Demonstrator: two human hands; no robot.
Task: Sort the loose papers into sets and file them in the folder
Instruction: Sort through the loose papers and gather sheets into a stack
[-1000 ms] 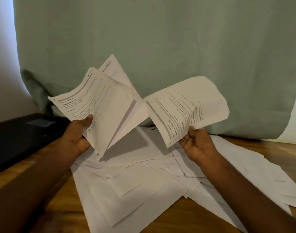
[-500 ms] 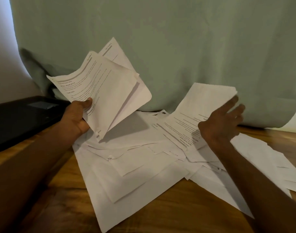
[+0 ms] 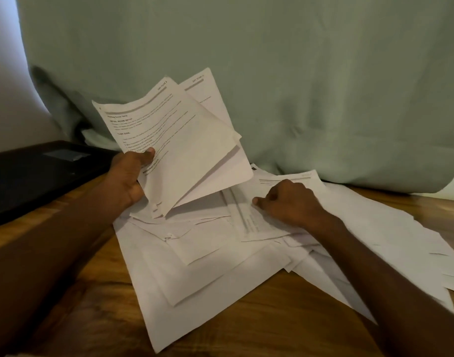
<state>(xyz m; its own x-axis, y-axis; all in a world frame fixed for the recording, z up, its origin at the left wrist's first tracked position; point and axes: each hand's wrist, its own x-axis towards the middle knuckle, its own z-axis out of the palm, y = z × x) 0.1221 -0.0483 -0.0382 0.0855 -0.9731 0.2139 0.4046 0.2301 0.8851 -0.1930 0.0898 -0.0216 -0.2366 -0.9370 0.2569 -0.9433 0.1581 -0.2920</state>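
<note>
My left hand (image 3: 126, 180) grips a small set of printed sheets (image 3: 179, 148) and holds it up above the table, thumb on the front page. My right hand (image 3: 287, 202) lies on the heap of loose papers (image 3: 208, 269), its fingers curled down over a printed sheet (image 3: 262, 222) lying on top of the heap; whether it pinches the sheet is unclear. The loose white sheets overlap in a wide spread across the wooden table (image 3: 272, 331). A black folder (image 3: 35, 173) lies flat at the left, beside my left forearm.
A pale green cloth (image 3: 272, 73) hangs behind the table and drapes onto its far edge. More loose sheets (image 3: 414, 240) reach to the right edge of the view. Bare wood shows at the front left.
My right hand laid down the sheet it held one second ago, then dropped from open and raised onto the heap with curled fingers. The left hand kept its set raised.
</note>
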